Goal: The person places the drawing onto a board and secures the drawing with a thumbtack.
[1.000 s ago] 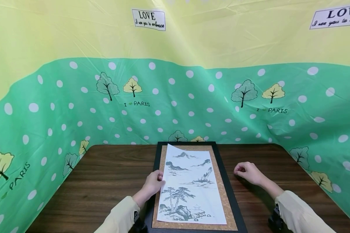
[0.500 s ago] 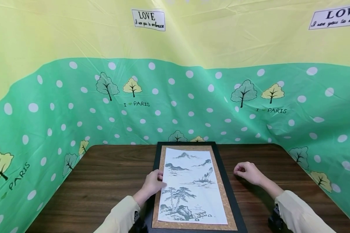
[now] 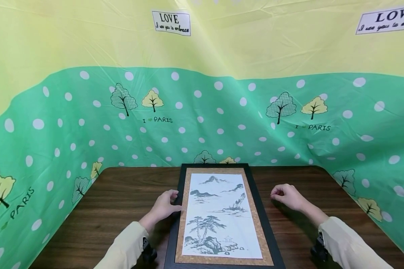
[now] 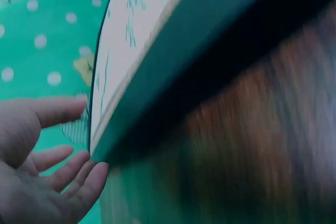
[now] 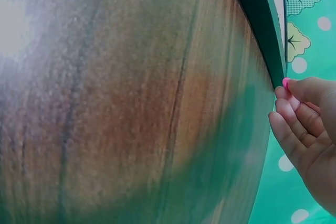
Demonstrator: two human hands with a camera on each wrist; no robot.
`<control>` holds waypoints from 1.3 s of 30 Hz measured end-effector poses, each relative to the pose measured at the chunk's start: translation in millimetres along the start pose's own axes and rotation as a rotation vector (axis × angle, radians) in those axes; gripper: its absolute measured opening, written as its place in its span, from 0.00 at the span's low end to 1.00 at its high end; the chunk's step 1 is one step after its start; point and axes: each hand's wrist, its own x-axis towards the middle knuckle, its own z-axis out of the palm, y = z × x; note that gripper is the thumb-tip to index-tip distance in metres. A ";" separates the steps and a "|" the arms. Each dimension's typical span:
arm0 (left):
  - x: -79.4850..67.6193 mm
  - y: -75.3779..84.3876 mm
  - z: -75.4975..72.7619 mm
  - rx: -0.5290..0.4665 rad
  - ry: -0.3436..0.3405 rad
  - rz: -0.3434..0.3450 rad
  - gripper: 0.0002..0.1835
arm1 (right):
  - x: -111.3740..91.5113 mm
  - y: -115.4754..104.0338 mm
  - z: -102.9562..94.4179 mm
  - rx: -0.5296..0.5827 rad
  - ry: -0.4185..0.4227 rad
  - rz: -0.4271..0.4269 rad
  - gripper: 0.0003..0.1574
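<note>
A white sheet of paper printed with a grey landscape of mountains and pines lies flat on a cork board with a black frame. My left hand is just left of the frame, off the sheet, its fingertips overlapping the frame's edge. In the left wrist view its thumb and fingers are spread apart with nothing between them. To the right of the board, my right hand stays over the table. Its thumb and forefinger pinch a small pink pushpin-like piece, mostly hidden by the fingers.
The dark wood table extends on both sides of the board. Close behind its far edge hangs a green and yellow curtain with white dots and trees. A dark wrist device shows under the left sleeve.
The sheet's lifted top left corner has come down flat and the sheet has shifted slightly right. My left hand has let go of its left edge and drawn back left. The right hand barely moves.
</note>
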 end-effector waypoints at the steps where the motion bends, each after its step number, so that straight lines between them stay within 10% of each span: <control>1: 0.4 -3.0 -1.9 -0.010 -0.013 -0.006 0.29 | 0.3 0.1 -0.1 0.000 -0.002 -0.004 0.04; 9: 0.2 -19.8 -7.6 -0.119 -0.090 -0.089 0.31 | 7.2 -3.0 -2.2 -0.002 -0.002 -0.044 0.04; 39: 0.3 -23.1 -6.5 -0.095 -0.134 -0.051 0.32 | 97.7 -66.2 -3.4 -0.022 -0.058 -0.065 0.05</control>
